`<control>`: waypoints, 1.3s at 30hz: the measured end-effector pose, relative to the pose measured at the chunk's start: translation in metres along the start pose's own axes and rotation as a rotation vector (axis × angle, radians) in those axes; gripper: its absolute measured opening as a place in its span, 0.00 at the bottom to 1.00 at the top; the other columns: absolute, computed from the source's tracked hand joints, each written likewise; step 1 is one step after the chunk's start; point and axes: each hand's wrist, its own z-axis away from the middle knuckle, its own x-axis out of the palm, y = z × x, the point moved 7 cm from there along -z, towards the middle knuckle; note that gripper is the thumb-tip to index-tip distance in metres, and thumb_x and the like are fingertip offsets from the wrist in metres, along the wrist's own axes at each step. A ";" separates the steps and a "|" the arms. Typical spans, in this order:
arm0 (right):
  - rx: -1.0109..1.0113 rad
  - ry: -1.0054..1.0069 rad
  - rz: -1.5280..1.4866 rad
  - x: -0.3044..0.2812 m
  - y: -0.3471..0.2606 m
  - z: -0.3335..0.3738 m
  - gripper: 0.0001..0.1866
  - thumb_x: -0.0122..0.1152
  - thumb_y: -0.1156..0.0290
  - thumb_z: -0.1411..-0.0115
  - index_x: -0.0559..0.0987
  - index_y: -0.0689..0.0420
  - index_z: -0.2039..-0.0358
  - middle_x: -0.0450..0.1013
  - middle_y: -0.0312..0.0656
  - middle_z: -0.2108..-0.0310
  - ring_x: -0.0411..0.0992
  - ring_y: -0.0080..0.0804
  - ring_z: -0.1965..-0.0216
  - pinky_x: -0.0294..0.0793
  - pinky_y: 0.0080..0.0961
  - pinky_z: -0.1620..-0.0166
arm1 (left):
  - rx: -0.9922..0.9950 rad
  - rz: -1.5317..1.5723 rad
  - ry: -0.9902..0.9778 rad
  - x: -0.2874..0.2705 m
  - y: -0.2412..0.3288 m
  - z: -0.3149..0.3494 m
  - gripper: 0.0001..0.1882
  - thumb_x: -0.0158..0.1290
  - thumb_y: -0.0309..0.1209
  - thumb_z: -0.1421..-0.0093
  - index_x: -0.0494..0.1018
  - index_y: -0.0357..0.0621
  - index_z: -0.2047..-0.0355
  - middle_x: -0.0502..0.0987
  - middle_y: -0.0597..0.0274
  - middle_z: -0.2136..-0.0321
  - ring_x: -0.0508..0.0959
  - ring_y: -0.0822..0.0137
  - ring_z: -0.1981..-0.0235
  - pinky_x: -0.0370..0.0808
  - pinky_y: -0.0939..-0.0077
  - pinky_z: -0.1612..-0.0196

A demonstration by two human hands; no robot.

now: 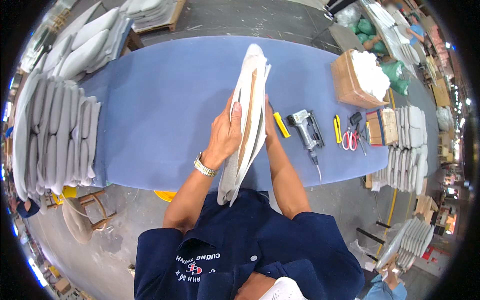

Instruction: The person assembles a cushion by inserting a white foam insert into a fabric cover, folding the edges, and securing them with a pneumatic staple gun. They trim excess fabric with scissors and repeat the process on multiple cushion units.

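Upright on its edge over the near side of the table, a padded seat cushion (252,107) is held between my hands. Its grey cover, white layers and brown board edge show along the side facing up. My left hand (227,127) is closed on the cushion's left face, with the thumb lying along the edge. On the opposite face is my right hand (270,120), its fingers mostly hidden behind the cushion. Just right of that hand lies a yellow-handled screwdriver (281,125), and beyond it a staple gun (305,131) with an air hose.
The blue table (160,100) spans the middle. To the right lie a yellow utility knife (337,128) and red-handled scissors (350,141). A cardboard box (347,82) of white stuffing stands behind them. Stacked grey cushions (57,135) rise at the left; more stacks (411,145) stand right.
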 end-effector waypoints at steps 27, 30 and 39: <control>-0.363 0.095 0.242 -0.050 -0.134 -0.077 0.09 0.69 0.74 0.36 0.86 0.64 0.58 0.82 0.47 0.52 0.81 0.32 0.53 0.80 0.27 0.50 | -0.047 0.235 -0.327 0.089 -0.104 -0.182 0.30 0.35 0.45 0.20 0.63 0.36 0.30 0.66 0.48 0.31 0.64 0.58 0.29 0.59 0.64 0.27; -0.420 0.116 0.232 -0.051 -0.135 -0.075 0.06 0.69 0.76 0.35 0.86 0.63 0.59 0.81 0.45 0.53 0.79 0.27 0.55 0.78 0.23 0.51 | -0.013 0.271 -0.433 0.119 -0.121 -0.218 0.27 0.35 0.45 0.20 0.72 0.35 0.38 0.76 0.50 0.42 0.73 0.61 0.40 0.67 0.67 0.34; -0.476 0.377 0.264 -0.024 -0.130 -0.077 0.06 0.63 0.71 0.31 0.81 0.61 0.62 0.80 0.43 0.62 0.77 0.32 0.59 0.75 0.28 0.54 | -0.204 0.256 -0.714 0.133 -0.129 -0.245 0.31 0.34 0.49 0.21 0.78 0.36 0.63 0.79 0.61 0.69 0.73 0.70 0.66 0.74 0.69 0.57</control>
